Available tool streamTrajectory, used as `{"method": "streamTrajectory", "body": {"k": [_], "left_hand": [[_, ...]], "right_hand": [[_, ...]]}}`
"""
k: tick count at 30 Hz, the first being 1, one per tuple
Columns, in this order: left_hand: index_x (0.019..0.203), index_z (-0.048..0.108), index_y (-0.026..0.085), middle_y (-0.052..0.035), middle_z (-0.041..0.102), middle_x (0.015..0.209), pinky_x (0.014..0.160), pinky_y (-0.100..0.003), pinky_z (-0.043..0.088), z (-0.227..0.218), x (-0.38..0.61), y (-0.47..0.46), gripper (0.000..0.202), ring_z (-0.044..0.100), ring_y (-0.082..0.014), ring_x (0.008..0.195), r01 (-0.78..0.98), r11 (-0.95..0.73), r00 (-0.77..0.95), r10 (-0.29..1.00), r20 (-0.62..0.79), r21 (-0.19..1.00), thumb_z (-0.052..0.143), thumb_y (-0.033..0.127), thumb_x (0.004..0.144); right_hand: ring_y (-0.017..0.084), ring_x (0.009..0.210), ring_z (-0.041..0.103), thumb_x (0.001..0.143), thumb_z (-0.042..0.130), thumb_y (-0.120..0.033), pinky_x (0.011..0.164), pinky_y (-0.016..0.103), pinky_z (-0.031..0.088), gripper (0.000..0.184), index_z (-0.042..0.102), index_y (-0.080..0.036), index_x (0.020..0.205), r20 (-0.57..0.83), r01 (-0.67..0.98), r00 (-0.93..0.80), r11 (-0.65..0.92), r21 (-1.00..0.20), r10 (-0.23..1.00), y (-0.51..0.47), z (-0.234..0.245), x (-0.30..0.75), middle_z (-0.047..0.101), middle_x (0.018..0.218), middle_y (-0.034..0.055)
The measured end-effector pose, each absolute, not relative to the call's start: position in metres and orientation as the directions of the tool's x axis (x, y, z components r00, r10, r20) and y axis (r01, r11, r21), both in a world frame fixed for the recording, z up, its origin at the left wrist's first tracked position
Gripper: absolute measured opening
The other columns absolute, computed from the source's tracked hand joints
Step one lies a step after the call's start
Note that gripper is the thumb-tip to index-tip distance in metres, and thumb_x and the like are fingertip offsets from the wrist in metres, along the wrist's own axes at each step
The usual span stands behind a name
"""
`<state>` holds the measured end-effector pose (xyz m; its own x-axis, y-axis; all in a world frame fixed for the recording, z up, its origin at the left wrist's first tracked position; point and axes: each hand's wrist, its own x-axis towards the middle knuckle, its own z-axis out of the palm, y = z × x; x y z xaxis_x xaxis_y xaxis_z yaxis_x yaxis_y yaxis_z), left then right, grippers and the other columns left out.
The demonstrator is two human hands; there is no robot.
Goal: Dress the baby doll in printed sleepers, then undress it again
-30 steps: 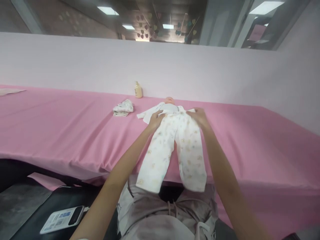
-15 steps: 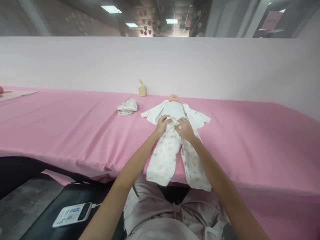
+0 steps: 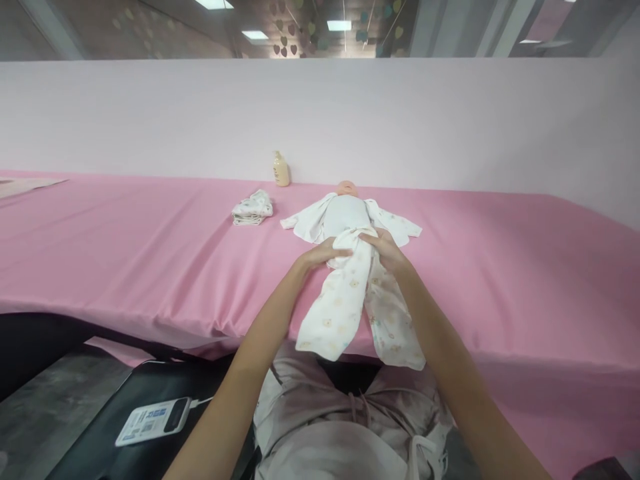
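Note:
White baby pants (image 3: pixel 340 307) with a small print lie over the front of the table, their legs reaching its edge. My left hand (image 3: pixel 323 253) grips them at the left of the waist, thumb on top. On the other side my right hand (image 3: pixel 385 248) is closed on the waistband, its fingers partly hidden by the cloth. Just beyond the waistband is a doll (image 3: pixel 347 188) on its back, head toward the wall. It wears a white long-sleeved top (image 3: pixel 305 220) with the sleeves spread. The doll's legs cannot be seen.
A folded printed cloth (image 3: pixel 253 208) lies left of the doll, and a pump bottle (image 3: pixel 281 170) stands by the wall. Pink cloth (image 3: pixel 150 247) covers the table. A black chair (image 3: pixel 165 380) bearing a white card-like device (image 3: pixel 153 421) is at my lower left.
My left hand has shifted from the top of the waistband to its left side, with the thumb now across the cloth. The waist of the pants is more bunched. The view has tilted slightly down.

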<state>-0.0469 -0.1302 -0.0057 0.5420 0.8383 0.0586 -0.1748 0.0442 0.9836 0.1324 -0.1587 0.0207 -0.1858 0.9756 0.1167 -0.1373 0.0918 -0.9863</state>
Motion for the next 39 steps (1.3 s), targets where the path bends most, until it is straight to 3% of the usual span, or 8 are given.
{"method": "streamTrajectory", "body": {"k": [2, 7, 14, 17, 22, 28, 32, 39], "left_hand": [[0.101, 0.065, 0.014, -0.0065, 0.071, 0.097, 0.079, -0.028, 0.051, -0.006, -0.050, -0.131, 0.047, 0.066, -0.0197, 0.088, -0.116, 0.033, 0.605, 0.795, 0.045, 0.993, 0.082, 0.020, 0.057], [0.092, 0.066, 0.012, -0.0075, 0.072, 0.088, 0.078, -0.028, 0.052, -0.011, -0.048, -0.126, 0.030, 0.067, -0.0178, 0.082, -0.393, 0.142, 0.522, 0.848, 0.093, 0.909, 0.073, 0.031, 0.071], [0.098, 0.065, 0.010, -0.0103, 0.073, 0.090, 0.079, -0.033, 0.053, -0.010, -0.052, -0.130, 0.044, 0.068, -0.0211, 0.078, -0.117, 0.132, 0.598, 0.801, -0.036, 0.984, 0.082, 0.022, 0.059], [0.099, 0.065, 0.010, -0.0104, 0.073, 0.091, 0.087, -0.035, 0.051, -0.011, -0.049, -0.130, 0.034, 0.069, -0.0230, 0.086, -0.249, 0.184, 0.549, 0.835, -0.018, 0.951, 0.074, 0.022, 0.069], [0.098, 0.066, 0.009, -0.0120, 0.073, 0.089, 0.092, -0.035, 0.050, -0.015, -0.042, -0.126, 0.026, 0.069, -0.0227, 0.091, -0.405, 0.281, 0.500, 0.865, -0.047, 0.870, 0.053, 0.029, 0.087], [0.104, 0.064, 0.012, -0.0123, 0.071, 0.100, 0.086, -0.033, 0.053, -0.014, -0.044, -0.129, 0.036, 0.068, -0.0229, 0.093, -0.304, 0.182, 0.492, 0.871, -0.009, 0.935, 0.069, 0.033, 0.076], [0.109, 0.063, 0.012, -0.0125, 0.071, 0.100, 0.086, -0.037, 0.053, -0.013, -0.049, -0.130, 0.052, 0.068, -0.0258, 0.092, -0.177, 0.163, 0.571, 0.820, -0.034, 0.970, 0.081, 0.020, 0.061], [0.108, 0.063, 0.008, -0.0141, 0.072, 0.097, 0.091, -0.037, 0.052, -0.019, -0.043, -0.128, 0.029, 0.068, -0.0235, 0.093, -0.376, 0.297, 0.533, 0.844, -0.057, 0.878, 0.057, 0.026, 0.086]], "right_hand": [[0.018, 0.078, 0.065, 0.063, 0.076, -0.037, 0.071, 0.028, 0.051, 0.035, 0.067, -0.016, 0.088, 0.102, -0.118, -0.191, 0.080, -0.990, 0.976, -0.159, 0.022, 0.137, 0.071, 0.087, 0.0045], [0.020, 0.079, 0.065, 0.058, 0.081, -0.031, 0.065, 0.027, 0.052, 0.035, 0.068, -0.017, 0.088, -0.079, 0.226, -0.445, 0.027, -0.974, 0.892, -0.166, 0.027, 0.148, 0.071, 0.086, 0.0049], [0.016, 0.076, 0.066, 0.062, 0.077, -0.029, 0.070, 0.028, 0.053, 0.037, 0.061, -0.019, 0.094, 0.039, -0.178, -0.200, 0.003, -0.984, 0.979, -0.152, 0.015, 0.138, 0.070, 0.086, 0.0024], [0.017, 0.076, 0.066, 0.068, 0.075, -0.034, 0.068, 0.029, 0.054, 0.037, 0.062, -0.019, 0.099, -0.023, -0.102, -0.227, -0.047, -0.994, 0.974, -0.152, 0.012, 0.142, 0.071, 0.089, 0.0040], [0.022, 0.082, 0.067, 0.060, 0.082, -0.027, 0.067, 0.032, 0.056, 0.049, 0.062, -0.018, 0.104, -0.148, 0.087, -0.531, -0.120, -0.989, 0.834, -0.163, 0.018, 0.155, 0.071, 0.096, 0.0078], [0.021, 0.091, 0.067, 0.073, 0.072, -0.035, 0.082, 0.035, 0.055, 0.039, 0.060, -0.019, 0.106, 0.020, -0.231, -0.289, -0.049, -0.972, 0.957, -0.160, 0.018, 0.141, 0.069, 0.101, 0.0073], [0.023, 0.088, 0.067, 0.075, 0.069, -0.043, 0.077, 0.038, 0.057, 0.043, 0.058, -0.019, 0.108, -0.085, -0.160, -0.194, -0.117, -0.980, 0.977, -0.157, 0.015, 0.137, 0.069, 0.103, 0.0095], [0.023, 0.083, 0.068, 0.058, 0.083, -0.024, 0.069, 0.033, 0.057, 0.050, 0.062, -0.017, 0.103, -0.157, 0.076, -0.485, -0.138, -0.988, 0.860, -0.161, 0.014, 0.148, 0.071, 0.096, 0.0078]]}}
